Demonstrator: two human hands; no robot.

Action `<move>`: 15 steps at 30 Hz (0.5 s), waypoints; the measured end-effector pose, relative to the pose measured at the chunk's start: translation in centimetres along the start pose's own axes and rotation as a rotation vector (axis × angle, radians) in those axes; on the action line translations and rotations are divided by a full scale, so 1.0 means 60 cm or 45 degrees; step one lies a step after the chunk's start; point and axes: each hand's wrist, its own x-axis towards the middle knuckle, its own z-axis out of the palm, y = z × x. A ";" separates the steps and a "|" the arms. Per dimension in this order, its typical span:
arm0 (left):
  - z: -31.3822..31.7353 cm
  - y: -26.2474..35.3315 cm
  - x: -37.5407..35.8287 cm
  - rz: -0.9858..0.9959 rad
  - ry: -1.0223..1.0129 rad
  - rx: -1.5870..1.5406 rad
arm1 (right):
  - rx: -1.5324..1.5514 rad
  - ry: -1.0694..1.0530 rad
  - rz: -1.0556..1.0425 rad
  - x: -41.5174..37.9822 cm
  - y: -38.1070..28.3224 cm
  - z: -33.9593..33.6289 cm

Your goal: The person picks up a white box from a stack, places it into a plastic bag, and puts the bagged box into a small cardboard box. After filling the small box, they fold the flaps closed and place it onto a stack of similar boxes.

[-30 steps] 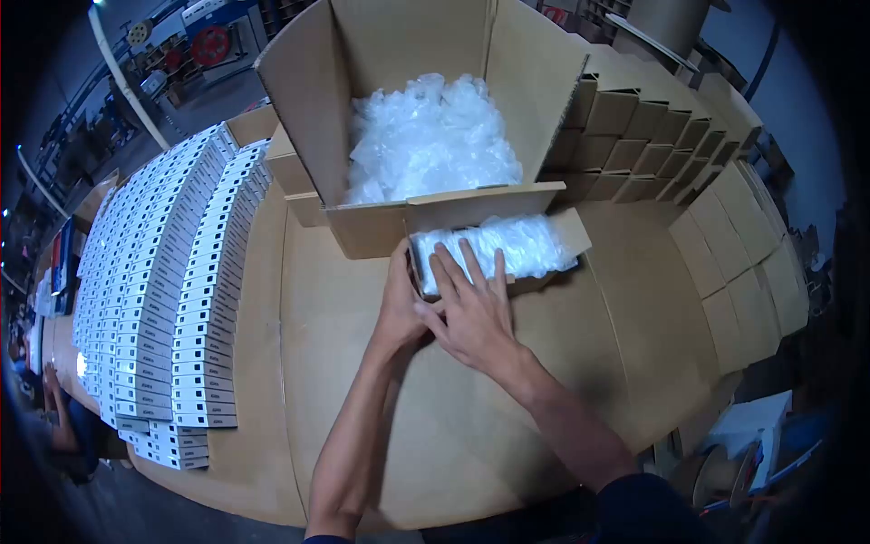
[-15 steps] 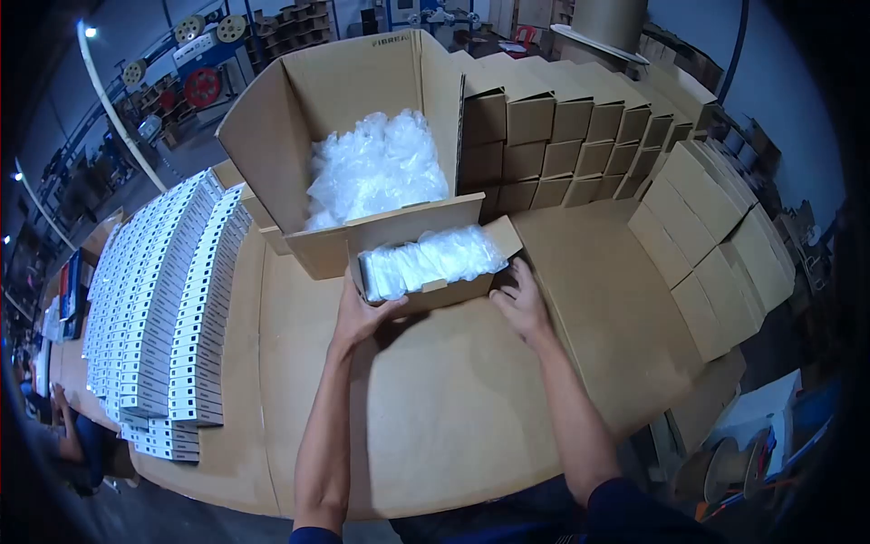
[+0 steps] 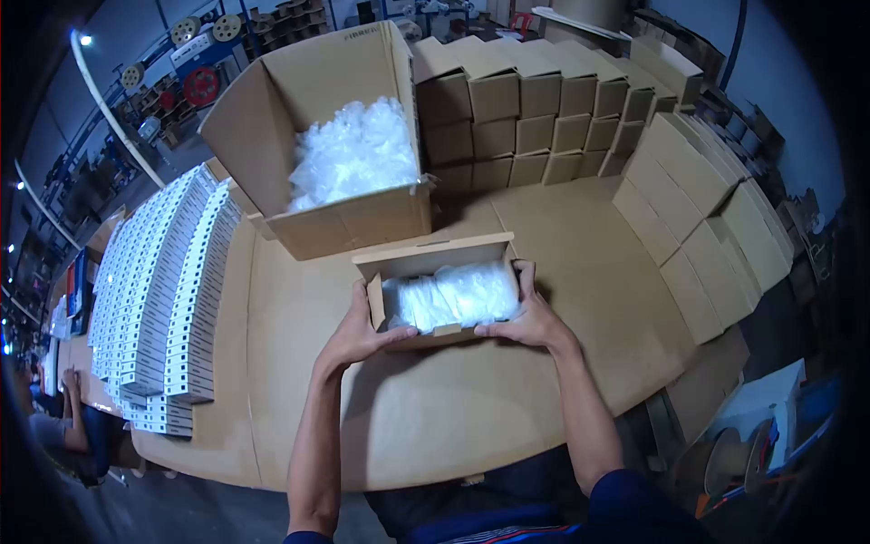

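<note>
Plainly, the small carton (image 3: 435,257), filled with clear plastic packaging (image 3: 453,296), is gripped at opposite ends by the fingers of the left hand (image 3: 356,337) and right hand (image 3: 538,323).

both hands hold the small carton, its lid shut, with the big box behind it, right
The lid isn't shut: the head view shows it standing open. The left hand and right hand do hold the small carton, and the big box is behind it.
</note>
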 end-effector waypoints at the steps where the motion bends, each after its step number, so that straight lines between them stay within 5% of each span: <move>1: 0.010 0.011 -0.011 -0.015 -0.020 -0.036 | -0.011 0.153 -0.108 -0.024 0.001 0.004; 15: 0.088 0.076 -0.082 0.021 0.097 0.058 | -0.372 0.062 -0.042 -0.102 -0.044 -0.008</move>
